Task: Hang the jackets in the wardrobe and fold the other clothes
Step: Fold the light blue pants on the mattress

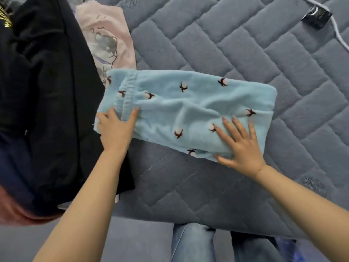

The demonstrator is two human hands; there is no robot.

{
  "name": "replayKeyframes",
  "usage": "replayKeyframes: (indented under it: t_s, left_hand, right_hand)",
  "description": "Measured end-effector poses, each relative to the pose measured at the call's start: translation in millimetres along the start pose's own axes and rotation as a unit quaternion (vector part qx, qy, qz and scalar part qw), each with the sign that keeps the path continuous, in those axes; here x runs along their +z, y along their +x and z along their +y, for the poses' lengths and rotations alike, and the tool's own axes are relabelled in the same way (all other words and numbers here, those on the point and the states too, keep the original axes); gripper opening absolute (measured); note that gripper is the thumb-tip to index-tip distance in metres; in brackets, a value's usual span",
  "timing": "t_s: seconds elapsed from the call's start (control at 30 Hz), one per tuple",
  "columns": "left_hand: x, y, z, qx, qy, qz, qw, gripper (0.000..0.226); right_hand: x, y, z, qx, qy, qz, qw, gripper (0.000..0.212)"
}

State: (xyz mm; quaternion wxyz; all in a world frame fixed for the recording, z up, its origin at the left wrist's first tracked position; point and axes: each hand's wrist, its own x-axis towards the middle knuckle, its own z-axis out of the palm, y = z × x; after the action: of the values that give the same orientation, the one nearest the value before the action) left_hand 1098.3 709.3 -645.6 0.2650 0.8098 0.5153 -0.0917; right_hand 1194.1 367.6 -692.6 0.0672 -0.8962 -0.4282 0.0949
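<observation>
1. Item under handling: light blue fleece trousers (pixel 187 112), folded into a long bundle, lying flat on the grey quilted mattress (pixel 245 53) near its front edge.
2. Left hand (pixel 115 127): fingers lie over the elastic waistband end, thumb on the bundle's left edge. Whether it pinches the cloth or only presses it cannot be told.
3. Right hand (pixel 243 142): fingers straight and spread, palm pressing flat on the near right part of the bundle. It holds nothing.
4. Risk, unfolding: the fleece looks thick and springy. If either hand lifts early, the upper layer may spring up and the fold is lost.
5. Risk, uneven fold: a crease ridge runs across the middle. A further fold made over it would likely come out lopsided.
6. Risk, snagging: the waistband end touches the black garment (pixel 49 91) and lies just over the pink printed top (pixel 107 40). Sliding the bundle left could drag those along.
7. Risk, drop: the near corner under the right hand lies close to the mattress front edge (pixel 170 218). A pull toward the body could tip it off.
8. Open room: bare mattress extends behind and to the right of the bundle. A small black device with a white cable (pixel 317 17) lies well apart at the far right.
</observation>
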Motion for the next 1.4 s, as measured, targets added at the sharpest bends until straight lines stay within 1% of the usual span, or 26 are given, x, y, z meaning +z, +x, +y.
replayKeyframes:
  t_s: [0.07, 0.13, 0.17, 0.23, 0.27, 0.3, 0.37, 0.43, 0.47, 0.53, 0.57, 0.6, 0.63, 0.67, 0.7, 0.77, 0.83, 0.87, 0.93, 1.0, 1.13, 1.2, 1.23, 1.3, 1.37, 1.4]
  left_hand:
    - [8, -6, 6, -0.012, -0.075, -0.044, 0.996, 0.067]
    - [5, -5, 12, 0.030, -0.145, -0.054, 0.988, 0.049]
    - [0, -2, 13, 0.056, -0.192, -0.058, 0.978, 0.044]
    - [-21, 5, 11, 0.073, -0.300, -0.086, 0.947, 0.038]
    - [-34, 10, 6, 0.080, -0.338, -0.097, 0.933, 0.035]
    - [-47, 14, -1, 0.093, -0.347, -0.096, 0.928, 0.032]
    - [-67, 22, -21, 0.113, -0.316, -0.068, 0.940, 0.024]
    - [-70, 35, -38, 0.091, -0.258, -0.064, 0.960, 0.020]
    - [-65, 40, -42, 0.072, -0.199, -0.086, 0.974, 0.024]
    - [-52, 42, -40, 0.025, -0.025, -0.116, 0.993, 0.039]
    - [-48, 40, -35, 0.006, 0.044, -0.092, 0.995, 0.053]
    - [-47, 35, -26, 0.001, 0.079, -0.041, 0.996, 0.069]
    - [-46, 28, -15, 0.023, 0.090, 0.020, 0.996, 0.081]
    - [-44, 19, -3, 0.070, 0.092, 0.066, 0.991, 0.083]
    - [-37, 11, 10, 0.132, 0.094, 0.085, 0.983, 0.078]
    - [-10, -4, 32, 0.258, 0.113, 0.038, 0.959, 0.065]
    - [21, -6, 39, 0.334, 0.189, -0.016, 0.923, 0.060]
    - [32, 5, 32, 0.344, 0.234, -0.023, 0.909, 0.062]
    - [42, 41, 8, 0.321, 0.282, 0.002, 0.904, 0.069]
    - [46, 71, -10, 0.310, 0.286, 0.032, 0.906, 0.074]
    - [53, 77, -7, 0.327, 0.286, 0.020, 0.900, 0.078]
    - [47, 66, 0, 0.311, 0.301, 0.020, 0.901, 0.076]
    - [44, 56, 7, 0.293, 0.293, 0.019, 0.910, 0.073]
    - [43, 20, 24, 0.280, 0.215, 0.023, 0.935, 0.063]
    - [55, -40, 44, 0.312, 0.077, 0.016, 0.947, 0.046]
    - [65, -73, 51, 0.320, 0.019, 0.001, 0.947, 0.038]
  right_hand:
    - [-4, -13, 6, -0.010, -0.019, 0.010, 1.000, 0.078]
    - [-6, -16, 6, 0.003, -0.020, 0.005, 1.000, 0.082]
    - [-7, -15, 5, 0.006, -0.014, 0.014, 1.000, 0.079]
    - [-11, -11, 2, -0.002, 0.005, 0.037, 0.999, 0.065]
    - [-13, -9, 1, -0.013, 0.011, 0.044, 0.999, 0.060]
    - [-14, -8, -1, -0.027, 0.012, 0.047, 0.998, 0.057]
    - [-14, -2, -11, -0.055, 0.003, 0.036, 0.998, 0.056]
    - [-12, 8, -27, -0.061, 0.001, -0.005, 0.998, 0.060]
    - [-12, 12, -34, -0.052, 0.005, -0.033, 0.998, 0.063]
    - [-12, 18, -41, -0.032, 0.022, -0.066, 0.997, 0.062]
    - [-15, 20, -41, -0.022, 0.047, -0.058, 0.997, 0.059]
    - [-18, 21, -38, -0.013, 0.079, -0.033, 0.996, 0.056]
    - [-22, 23, -34, -0.007, 0.102, 0.005, 0.995, 0.054]
    - [-26, 27, -28, -0.002, 0.105, 0.046, 0.993, 0.052]
    - [-28, 33, -23, 0.006, 0.091, 0.079, 0.993, 0.051]
    - [-28, 50, -15, 0.033, 0.053, 0.098, 0.993, 0.055]
    - [-22, 71, -5, 0.071, 0.024, 0.066, 0.995, 0.061]
    - [-16, 79, 1, 0.095, 0.011, 0.036, 0.995, 0.063]
    - [0, 86, 14, 0.140, -0.009, -0.017, 0.990, 0.066]
    - [16, 82, 24, 0.162, -0.016, -0.036, 0.986, 0.067]
    - [20, 81, 28, 0.161, -0.003, -0.039, 0.986, 0.065]
    - [11, 77, 28, 0.150, 0.048, -0.020, 0.987, 0.064]
    - [5, 71, 28, 0.152, 0.093, 0.002, 0.984, 0.062]
    - [-9, 50, 31, 0.189, 0.192, 0.072, 0.960, 0.055]
    - [-22, 24, 42, 0.257, 0.287, 0.127, 0.914, 0.045]
    - [-28, 14, 51, 0.290, 0.334, 0.129, 0.887, 0.039]
